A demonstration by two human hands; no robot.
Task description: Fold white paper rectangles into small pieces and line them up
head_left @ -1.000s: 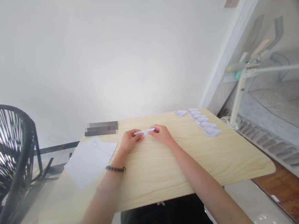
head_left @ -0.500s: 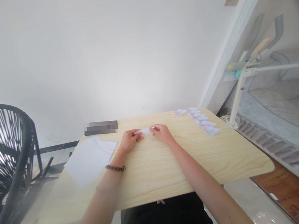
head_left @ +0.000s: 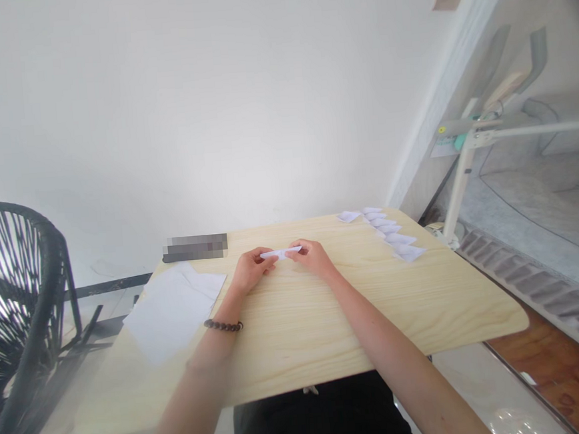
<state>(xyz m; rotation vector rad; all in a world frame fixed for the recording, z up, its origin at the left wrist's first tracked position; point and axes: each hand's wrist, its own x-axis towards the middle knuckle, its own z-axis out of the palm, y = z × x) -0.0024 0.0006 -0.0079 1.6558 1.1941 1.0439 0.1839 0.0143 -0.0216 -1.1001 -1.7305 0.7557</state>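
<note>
Between my two hands is a small piece of folded white paper (head_left: 281, 253), held just over the middle of the table. My left hand (head_left: 253, 269), with a dark beaded bracelet on its wrist, pinches the left end of the paper. The right end is gripped by my right hand (head_left: 313, 256), its thumb underneath at the near side. Fingers cover both ends of the fold. White paper sheets (head_left: 176, 309) lie to the left of my left hand. Off to the right, several folded white paper pieces (head_left: 389, 229) overlap in a row, beside a single folded piece (head_left: 348, 217).
The pale wooden table (head_left: 300, 350) stands against a white wall. A blurred-out dark object (head_left: 195, 248) lies at its back left. To the left is a black woven chair (head_left: 47, 263); a white metal frame (head_left: 462, 183) stands at the right.
The folded paper has tilted and now shows a narrower, edge-on shape with a crease near its middle. My right fingers have shifted slightly on it. The other papers have stayed put.
</note>
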